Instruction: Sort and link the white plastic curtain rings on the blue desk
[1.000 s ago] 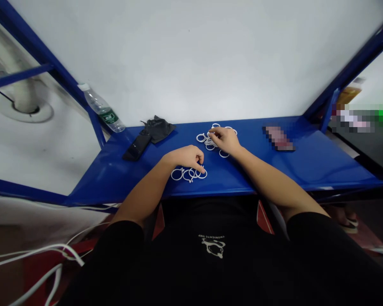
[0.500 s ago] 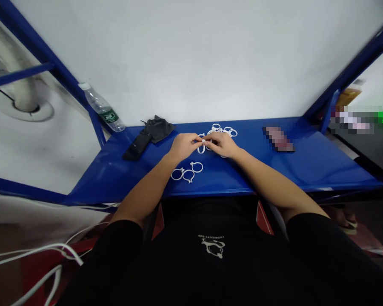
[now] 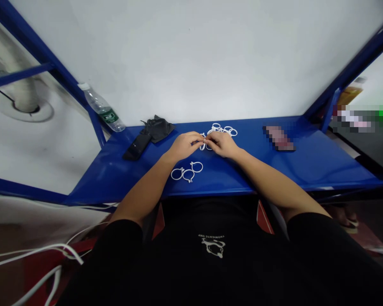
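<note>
Over the middle of the blue table (image 3: pixel 147 178), my left hand (image 3: pixel 185 145) and my right hand (image 3: pixel 222 143) meet fingertip to fingertip. Both pinch a white plastic ring (image 3: pixel 202 147), which partly shows below the fingers; its top is covered by them. Behind and partly under my right hand lies a loose pile of white rings (image 3: pixel 231 132). Closer to the front edge, three white rings with small clip-like ends (image 3: pixel 188 174) lie together, left of centre.
At the left are a clear bottle (image 3: pixel 107 114) with a green label, a black phone (image 3: pixel 137 146) and a dark pouch (image 3: pixel 159 128). A blurred-out flat device (image 3: pixel 279 138) lies on the right. Blue frame posts (image 3: pixel 330 112) flank the table, and a white wall (image 3: pixel 191 63) stands behind.
My fingertips have drawn closer around the ring, which has turned slightly and shows less of its loop. The three rings in front have not moved.
</note>
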### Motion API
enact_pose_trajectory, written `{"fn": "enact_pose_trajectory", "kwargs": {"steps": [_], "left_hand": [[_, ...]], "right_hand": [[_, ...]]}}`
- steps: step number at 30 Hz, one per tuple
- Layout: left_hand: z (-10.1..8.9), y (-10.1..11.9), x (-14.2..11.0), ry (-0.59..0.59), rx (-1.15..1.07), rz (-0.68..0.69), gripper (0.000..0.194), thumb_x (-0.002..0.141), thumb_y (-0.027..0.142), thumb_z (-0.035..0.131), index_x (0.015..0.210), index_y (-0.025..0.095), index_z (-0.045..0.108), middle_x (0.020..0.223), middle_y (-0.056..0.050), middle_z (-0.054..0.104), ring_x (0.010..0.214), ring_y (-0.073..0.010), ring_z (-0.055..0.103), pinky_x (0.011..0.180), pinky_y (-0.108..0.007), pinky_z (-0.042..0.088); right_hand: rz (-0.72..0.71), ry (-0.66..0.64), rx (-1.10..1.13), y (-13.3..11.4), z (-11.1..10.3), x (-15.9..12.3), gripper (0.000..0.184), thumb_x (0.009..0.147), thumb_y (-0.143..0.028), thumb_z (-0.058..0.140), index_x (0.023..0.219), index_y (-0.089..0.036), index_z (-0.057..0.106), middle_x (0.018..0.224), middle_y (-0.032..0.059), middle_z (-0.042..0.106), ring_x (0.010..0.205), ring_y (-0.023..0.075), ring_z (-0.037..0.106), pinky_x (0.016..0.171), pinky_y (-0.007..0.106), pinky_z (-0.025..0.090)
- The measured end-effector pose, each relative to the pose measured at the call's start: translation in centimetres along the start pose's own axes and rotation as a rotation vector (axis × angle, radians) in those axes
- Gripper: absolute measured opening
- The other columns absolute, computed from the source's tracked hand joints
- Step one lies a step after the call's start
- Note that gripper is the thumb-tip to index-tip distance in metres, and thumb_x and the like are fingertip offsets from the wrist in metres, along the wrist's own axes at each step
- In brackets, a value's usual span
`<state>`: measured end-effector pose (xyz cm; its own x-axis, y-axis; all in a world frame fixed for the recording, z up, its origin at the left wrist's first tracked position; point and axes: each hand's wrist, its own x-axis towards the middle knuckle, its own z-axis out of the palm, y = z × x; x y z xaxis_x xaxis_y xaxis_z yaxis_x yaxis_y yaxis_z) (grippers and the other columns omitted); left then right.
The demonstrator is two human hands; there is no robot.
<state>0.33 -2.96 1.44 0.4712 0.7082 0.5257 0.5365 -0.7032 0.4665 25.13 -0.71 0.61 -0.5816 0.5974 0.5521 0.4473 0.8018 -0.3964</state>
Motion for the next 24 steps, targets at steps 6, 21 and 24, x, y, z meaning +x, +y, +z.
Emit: {"fn": "enact_pose_trajectory", "kwargs": {"steps": [6, 21, 24], "left_hand": [[-1.4, 0.1, 0.1, -0.128, 0.014, -0.14, 0.027, 0.104, 0.03, 0.08, 0.13, 0.025, 0.088, 0.123, -0.008, 0.085, 0.087, -0.0186, 0.074, 0.087, -0.035, 0.061], [-2.8, -0.5, 0.0, -0.563, 0.041, -0.323, 0.008, 0.095, 0.03, 0.082, 0.094, 0.023, 0.085, 0.1, -0.006, 0.085, 0.09, -0.0227, 0.077, 0.082, -0.033, 0.055], [-2.2, -0.1, 0.1, -0.404, 0.02, -0.336, 0.008, 0.099, 0.028, 0.079, 0.099, 0.022, 0.084, 0.097, -0.005, 0.085, 0.085, -0.0214, 0.077, 0.078, -0.033, 0.055]], "right_hand": [[0.046, 0.039, -0.009, 0.3, -0.2, 0.3, 0.027, 0.113, -0.041, 0.06, 0.102, -0.022, 0.076, 0.093, 0.0083, 0.079, 0.082, 0.0234, 0.067, 0.079, 0.036, 0.049], [0.045, 0.046, 0.006, 0.9, 0.3, 0.0, 0.028, 0.109, -0.042, 0.067, 0.118, -0.022, 0.084, 0.097, 0.0075, 0.084, 0.084, 0.023, 0.073, 0.08, 0.036, 0.054], [-0.041, -0.081, 0.021, 0.3, 0.7, 0.0, 0.033, 0.108, -0.047, 0.071, 0.124, -0.022, 0.084, 0.103, 0.0081, 0.084, 0.085, 0.0225, 0.073, 0.08, 0.036, 0.053]]}}
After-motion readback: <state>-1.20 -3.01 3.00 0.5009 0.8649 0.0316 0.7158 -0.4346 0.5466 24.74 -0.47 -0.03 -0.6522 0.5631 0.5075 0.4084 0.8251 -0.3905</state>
